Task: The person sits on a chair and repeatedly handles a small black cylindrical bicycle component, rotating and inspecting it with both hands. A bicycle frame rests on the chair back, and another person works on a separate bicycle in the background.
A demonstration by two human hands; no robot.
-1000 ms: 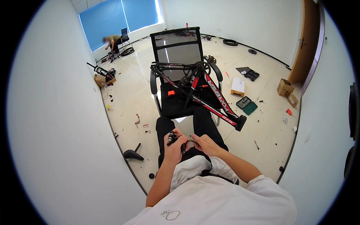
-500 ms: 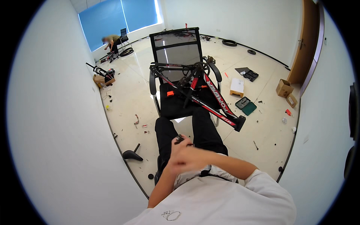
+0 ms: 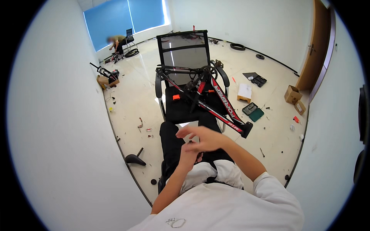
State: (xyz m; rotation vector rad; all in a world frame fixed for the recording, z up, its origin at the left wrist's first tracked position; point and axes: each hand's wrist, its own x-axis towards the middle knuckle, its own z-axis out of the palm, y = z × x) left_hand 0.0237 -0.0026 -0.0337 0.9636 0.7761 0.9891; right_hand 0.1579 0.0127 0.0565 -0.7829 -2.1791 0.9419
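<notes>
Above my lap, my left hand [image 3: 187,157] is closed round a small black part [image 3: 190,142], mostly hidden by the fingers, so its kind does not show. My right hand [image 3: 208,139] hovers over it from the right with its fingers stretched and apart, the thumb side close to the top of the part. In front of my knees stands a black mesh office chair [image 3: 183,57]. Across its seat and armrests lies a black and red bicycle frame [image 3: 219,96] with a chainring [image 3: 211,73] at its upper end. A small orange-red item [image 3: 176,97] rests on the seat.
A bicycle saddle [image 3: 135,159] lies on the floor at left. To the right are a green tool case [image 3: 256,114], a black tool case [image 3: 259,81], a white-topped box [image 3: 244,92] and cardboard boxes [image 3: 293,94]. A co-worker [image 3: 118,41] bends over bike parts far left.
My right hand, which was wrapped over the left one, has lifted up and away with its fingers spreading. My left hand keeps its grip on the small black part.
</notes>
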